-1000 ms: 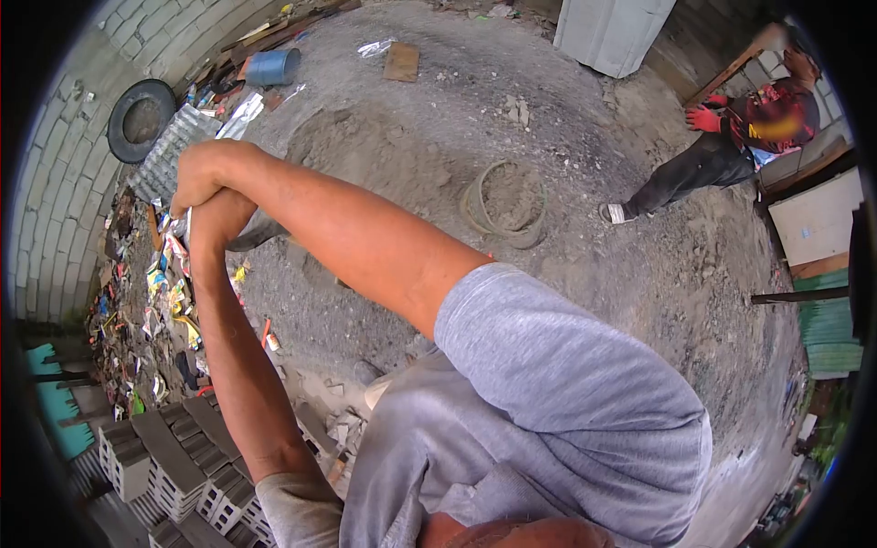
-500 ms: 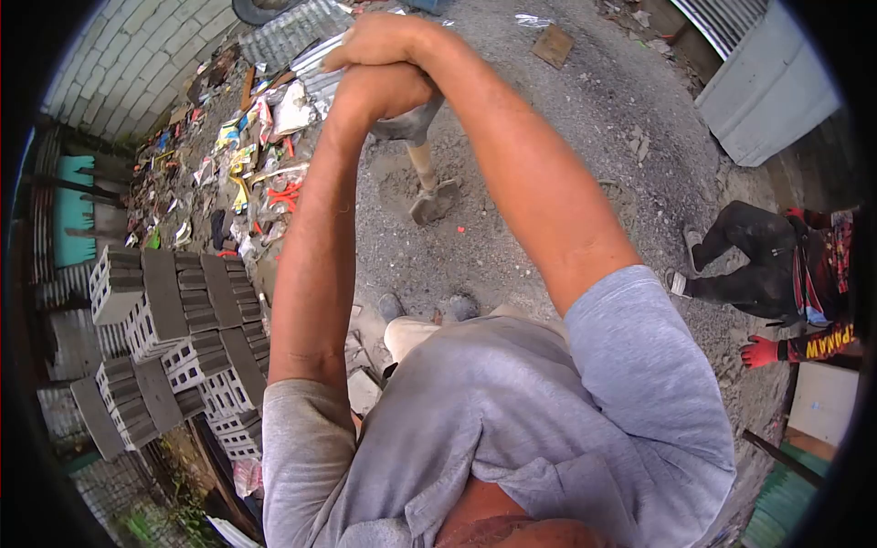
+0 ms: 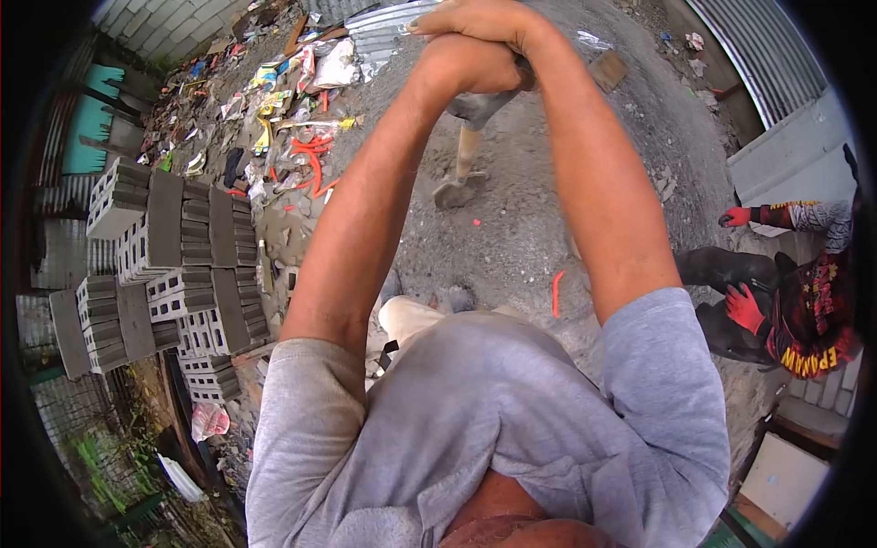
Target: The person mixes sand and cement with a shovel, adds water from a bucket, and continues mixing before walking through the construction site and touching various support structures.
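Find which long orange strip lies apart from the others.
The lone orange strip on the ground between your right arm and left arm; the others cluster among litter outside the left.

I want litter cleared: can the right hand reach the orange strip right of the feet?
Probably not: the right hand is over the left hand atop the shovel; the orange strip lies on the ground.

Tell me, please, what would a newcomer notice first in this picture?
Probably the right hand laid over the left hand on the shovel, at the top centre. Next might come the stack of grey hollow blocks at the left, then, at the right, a co-worker in red gloves.
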